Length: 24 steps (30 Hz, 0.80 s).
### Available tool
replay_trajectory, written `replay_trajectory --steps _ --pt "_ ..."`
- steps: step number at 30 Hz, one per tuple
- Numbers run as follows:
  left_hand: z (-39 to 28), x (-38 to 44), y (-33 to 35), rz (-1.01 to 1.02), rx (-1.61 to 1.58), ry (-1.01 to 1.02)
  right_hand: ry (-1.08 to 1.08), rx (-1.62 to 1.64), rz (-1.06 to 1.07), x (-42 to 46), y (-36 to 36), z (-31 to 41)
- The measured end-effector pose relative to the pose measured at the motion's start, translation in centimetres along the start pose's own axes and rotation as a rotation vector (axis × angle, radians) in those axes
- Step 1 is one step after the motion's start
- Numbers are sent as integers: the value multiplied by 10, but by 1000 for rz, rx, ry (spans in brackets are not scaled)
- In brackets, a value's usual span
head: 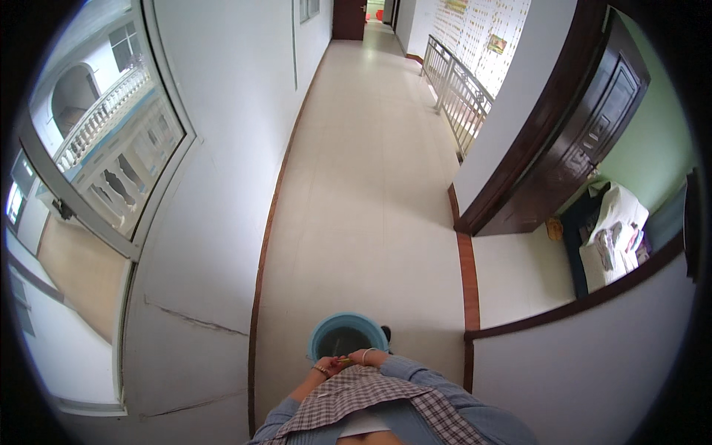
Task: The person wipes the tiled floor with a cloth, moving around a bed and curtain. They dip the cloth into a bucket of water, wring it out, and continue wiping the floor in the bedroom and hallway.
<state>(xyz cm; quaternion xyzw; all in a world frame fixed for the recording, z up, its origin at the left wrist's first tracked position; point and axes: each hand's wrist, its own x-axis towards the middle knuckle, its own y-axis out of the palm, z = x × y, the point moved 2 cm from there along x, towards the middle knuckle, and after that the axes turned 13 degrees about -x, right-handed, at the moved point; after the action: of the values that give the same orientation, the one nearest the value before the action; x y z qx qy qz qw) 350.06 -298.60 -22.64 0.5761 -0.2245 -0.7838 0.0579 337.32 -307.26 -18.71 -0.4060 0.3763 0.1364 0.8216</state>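
My left hand (329,364) and my right hand (359,356) meet in front of my checked apron (356,387), over the near rim of a round blue plastic basin (317,328). Between the fingers of both hands is a small, thin yellow-green item (345,360), too small to name. Dark, murky liquid (342,339) seems to fill the basin, which stands on the hallway floor. A bracelet is on each wrist. The tip of a dark shoe (386,332) shows right of the basin.
A pale tiled corridor (372,167) runs ahead to a dark red door (348,19). A metal railing (456,83) and an open brown door (578,144) are on the right, with a cloth-covered seat (612,239) beyond. An open window (133,250) is on the left.
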Motion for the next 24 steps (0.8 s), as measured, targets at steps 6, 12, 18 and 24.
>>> replay_trajectory --steps 6,12,18,24 --pt "1 5 58 -20 157 157 -147 -38 121 9 -38 -55" --pt "10 10 170 -61 417 263 -79 147 47 7 -67 -132" --pt "-5 38 261 -94 534 257 -36 248 -38 -23 -120 -188" --pt "-50 116 333 -14 866 80 141 475 -248 -19 -146 -260"
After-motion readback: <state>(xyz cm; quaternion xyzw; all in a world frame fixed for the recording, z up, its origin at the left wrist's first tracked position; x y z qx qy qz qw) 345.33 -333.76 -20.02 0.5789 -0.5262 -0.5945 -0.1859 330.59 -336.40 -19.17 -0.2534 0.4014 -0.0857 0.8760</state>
